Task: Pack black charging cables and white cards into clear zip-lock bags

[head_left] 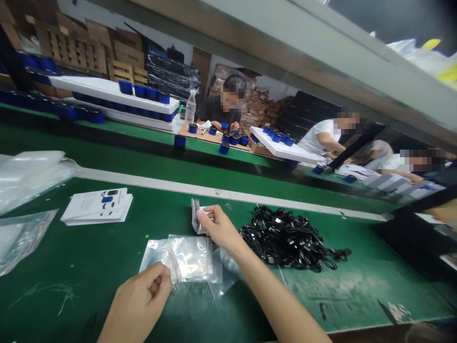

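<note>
Roughly at two o'clock from the left hand, a clear zip bag has its edge pinched in that hand; the right hand pinches an upright sheaf of white cards just past the bag's far edge.

Single head-worn cam, wearer's eye level or just above, facing forward and down over a green workbench. Very close to the work: left hand and right hand come in from 6 o'clock, forearms cut off by the bottom edge. Frame is rolled, so the bench edge strip runs downhill toward 3 o'clock. Wide lens, straight lines bow near the edges. Overhead shelf beam crosses at 1 o'clock, close to the lens. Farther off, seated co-worker sits at 12 o'clock across the line, small in frame. Stacked cartons sit at 11 o'clock.
</note>
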{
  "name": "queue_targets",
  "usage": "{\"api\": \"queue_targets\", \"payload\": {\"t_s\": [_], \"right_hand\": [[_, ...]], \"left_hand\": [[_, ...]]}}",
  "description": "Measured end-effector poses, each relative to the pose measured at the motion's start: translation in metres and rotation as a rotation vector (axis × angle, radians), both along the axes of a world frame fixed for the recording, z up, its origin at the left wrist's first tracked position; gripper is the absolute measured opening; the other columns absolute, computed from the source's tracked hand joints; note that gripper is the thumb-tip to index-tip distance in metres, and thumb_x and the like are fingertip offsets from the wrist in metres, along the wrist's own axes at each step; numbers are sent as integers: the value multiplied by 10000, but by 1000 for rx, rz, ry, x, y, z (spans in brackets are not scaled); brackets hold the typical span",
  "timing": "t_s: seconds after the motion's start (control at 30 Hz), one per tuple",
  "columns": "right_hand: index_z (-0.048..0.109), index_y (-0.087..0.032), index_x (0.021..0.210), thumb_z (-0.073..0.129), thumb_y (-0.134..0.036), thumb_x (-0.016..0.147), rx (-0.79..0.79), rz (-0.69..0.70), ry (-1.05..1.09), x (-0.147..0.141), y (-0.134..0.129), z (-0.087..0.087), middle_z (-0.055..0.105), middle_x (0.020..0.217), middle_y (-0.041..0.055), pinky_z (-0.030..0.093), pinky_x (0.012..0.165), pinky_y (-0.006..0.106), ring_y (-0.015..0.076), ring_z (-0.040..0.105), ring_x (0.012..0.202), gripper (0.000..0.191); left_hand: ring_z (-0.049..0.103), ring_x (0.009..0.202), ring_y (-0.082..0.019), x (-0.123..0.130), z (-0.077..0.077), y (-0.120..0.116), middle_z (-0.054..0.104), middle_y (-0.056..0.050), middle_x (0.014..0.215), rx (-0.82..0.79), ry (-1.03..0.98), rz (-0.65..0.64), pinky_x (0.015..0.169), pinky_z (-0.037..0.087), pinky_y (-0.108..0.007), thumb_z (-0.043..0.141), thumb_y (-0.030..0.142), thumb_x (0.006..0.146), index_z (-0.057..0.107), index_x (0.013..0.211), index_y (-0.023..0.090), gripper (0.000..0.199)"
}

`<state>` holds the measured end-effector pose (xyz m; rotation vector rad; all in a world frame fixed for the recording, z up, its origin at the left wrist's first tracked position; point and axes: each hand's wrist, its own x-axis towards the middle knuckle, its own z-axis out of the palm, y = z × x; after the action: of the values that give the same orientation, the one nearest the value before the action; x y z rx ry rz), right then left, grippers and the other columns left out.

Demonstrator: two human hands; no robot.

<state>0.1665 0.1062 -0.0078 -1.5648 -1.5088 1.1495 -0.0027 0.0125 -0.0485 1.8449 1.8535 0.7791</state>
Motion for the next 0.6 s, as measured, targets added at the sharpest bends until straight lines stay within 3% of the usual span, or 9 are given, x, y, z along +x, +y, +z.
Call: {"api": "queue_targets", "payload": {"t_s": [0.13, 0.3, 0.47, 0.53, 0.6], "right_hand": [[552, -123, 899, 544, -315, 913, -117, 58, 48, 1, 23, -13, 567, 656, -28, 469, 522, 232, 106, 583, 550, 192], [571, -136, 754, 490, -305, 943, -59, 52, 18, 16, 16, -12, 591, 677, -19, 469, 536, 233, 104, 579, 569, 266], [516, -183, 696, 431, -297, 922, 253, -63, -104, 23, -42, 2, 504, 645, -16, 361, 591, 246, 137, 496, 630, 267], [531, -187, 682, 459, -281, 899, 329, 8, -166, 16, -74, -2, 530, 668, 3, 336, 578, 252, 150, 486, 631, 248], [547, -195, 725, 389, -197, 909, 605, 148, -356, 3, -100, -15, 564, 672, 17, 338, 564, 255, 157, 506, 605, 243]], "left_hand": [[436, 389, -103, -3, 0, 0, 419, 81, 421, -19, -75, -17, 444, 293, -199, 402, 362, 813, 400, 542, 236, 300], [586, 432, -122, -9, 0, 2, 550, 65, 437, -103, -186, -34, 455, 399, -187, 408, 384, 832, 490, 574, 242, 305], [680, 515, -130, -16, 3, 5, 705, 28, 586, -206, -340, -19, 512, 531, -188, 334, 475, 889, 524, 691, 239, 362], [699, 563, -142, -19, 4, 7, 726, 12, 629, -212, -390, -13, 557, 556, -205, 346, 501, 882, 541, 733, 232, 363], [698, 581, -148, -20, 5, 7, 706, 15, 606, -188, -414, 13, 568, 556, -210, 348, 524, 872, 534, 733, 229, 376]]}}
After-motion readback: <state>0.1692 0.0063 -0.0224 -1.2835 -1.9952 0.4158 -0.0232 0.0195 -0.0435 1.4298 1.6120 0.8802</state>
